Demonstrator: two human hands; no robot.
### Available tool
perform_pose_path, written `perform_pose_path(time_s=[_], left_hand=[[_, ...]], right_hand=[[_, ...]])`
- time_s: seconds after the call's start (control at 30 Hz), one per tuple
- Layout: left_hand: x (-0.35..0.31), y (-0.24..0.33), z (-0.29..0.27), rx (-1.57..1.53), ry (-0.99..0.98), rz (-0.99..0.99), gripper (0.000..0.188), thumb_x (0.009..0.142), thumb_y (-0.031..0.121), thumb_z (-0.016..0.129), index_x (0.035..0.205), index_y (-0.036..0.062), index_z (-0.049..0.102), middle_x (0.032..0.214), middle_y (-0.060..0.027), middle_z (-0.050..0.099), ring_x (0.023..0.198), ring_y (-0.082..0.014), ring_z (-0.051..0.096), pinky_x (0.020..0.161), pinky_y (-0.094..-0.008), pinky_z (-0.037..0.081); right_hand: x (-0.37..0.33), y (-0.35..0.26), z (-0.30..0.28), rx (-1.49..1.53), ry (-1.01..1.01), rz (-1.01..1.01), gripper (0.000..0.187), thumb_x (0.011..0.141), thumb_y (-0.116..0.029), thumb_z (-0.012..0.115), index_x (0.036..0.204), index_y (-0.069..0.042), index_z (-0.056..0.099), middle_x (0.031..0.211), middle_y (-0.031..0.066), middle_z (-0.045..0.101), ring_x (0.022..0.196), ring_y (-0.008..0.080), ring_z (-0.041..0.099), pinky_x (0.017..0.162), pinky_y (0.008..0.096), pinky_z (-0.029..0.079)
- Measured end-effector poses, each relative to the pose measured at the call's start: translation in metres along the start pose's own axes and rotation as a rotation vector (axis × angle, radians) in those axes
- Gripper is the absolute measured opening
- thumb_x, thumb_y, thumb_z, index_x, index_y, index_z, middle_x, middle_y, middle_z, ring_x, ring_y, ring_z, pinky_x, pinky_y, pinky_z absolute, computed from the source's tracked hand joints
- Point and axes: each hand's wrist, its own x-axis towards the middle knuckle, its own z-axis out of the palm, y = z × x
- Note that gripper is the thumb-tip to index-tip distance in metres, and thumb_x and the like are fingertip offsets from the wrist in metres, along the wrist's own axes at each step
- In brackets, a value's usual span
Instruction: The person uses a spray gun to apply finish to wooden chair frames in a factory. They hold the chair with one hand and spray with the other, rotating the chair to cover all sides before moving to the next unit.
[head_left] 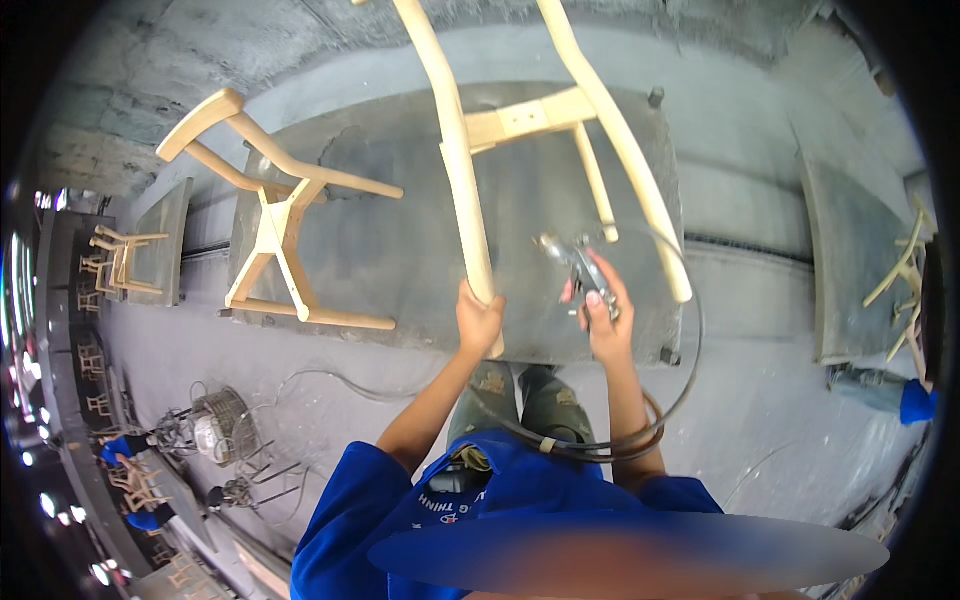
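Right now the person stands at the near edge of a grey, overspray-crusted bench [400, 250], with a bare wooden chair frame [560, 115] on it. The left hand [478, 322] is wrapped tight around the end of one long pale leg, close to the bench's near edge, steadying the frame. The right hand [600, 315] is closed around the handle of a metal spray gun [575, 265], nozzle aimed toward the frame's middle rails; I cannot tell whether a finger presses the trigger. A dark hose [690, 330] loops from the gun down round the person's right side.

As for progress, the wood of this frame looks uniformly pale and matt, with no visible wet sheen or colour change, so I judge the coating is at most barely begun, and most of the frame is left to cover. No spray mist shows.

A second chair frame [285, 215] lies tipped over toward the bench's left edge, equally raw-looking. More frames sit on a bench at far left [120, 260], and another worker's blue sleeve [915, 400] shows at the right.
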Motion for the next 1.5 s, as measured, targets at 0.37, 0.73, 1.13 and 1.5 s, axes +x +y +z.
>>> perform_pose_path(time_s=[0.37,0.73,1.13,1.5], left_hand=[[-0.027,-0.027,-0.001,0.084,0.068,0.078,0.040,0.078,0.009,0.067,0.113,-0.0017,0.051,0.085,-0.0164,0.064,0.074,-0.0263,0.066,0.068,-0.0390,0.053],[-0.068,-0.052,-0.008,-0.002,0.004,0.055,0.050,0.078,0.015,0.069,0.121,0.0008,0.049,0.098,-0.0282,0.069,0.095,-0.0453,0.068,0.082,-0.0487,0.053],[-0.117,-0.118,-0.020,0.204,-0.282,0.078,0.064,0.086,0.032,0.073,0.128,0.0023,0.035,0.098,-0.0293,0.068,0.093,-0.0475,0.068,0.082,-0.0514,0.052],[-0.148,-0.184,-0.003,0.238,-0.446,-0.075,0.073,0.082,0.052,0.076,0.128,0.0012,0.053,0.103,-0.0225,0.073,0.100,-0.0405,0.070,0.086,-0.0479,0.053]], right_hand=[[0.145,-0.082,0.057,-0.156,0.210,-0.520,0.046,0.099,-0.011,0.057,0.144,-0.002,0.052,0.110,0.0111,0.071,0.084,0.0119,0.066,0.076,0.0278,0.054],[0.072,-0.113,0.136,-0.777,-0.221,-0.958,0.057,0.087,-0.014,0.075,0.141,-0.010,0.058,0.123,0.0114,0.069,0.092,0.0256,0.070,0.079,0.0337,0.056],[0.030,-0.248,0.087,-0.226,0.143,-0.633,0.044,0.102,-0.029,0.060,0.139,-0.005,0.058,0.085,0.0061,0.067,0.068,0.0089,0.061,0.049,0.0211,0.043],[-0.092,-0.231,-0.102,-0.217,0.582,-0.501,0.058,0.103,-0.053,0.048,0.127,-0.002,0.059,0.086,0.0091,0.066,0.070,0.0152,0.064,0.045,0.0235,0.041]])
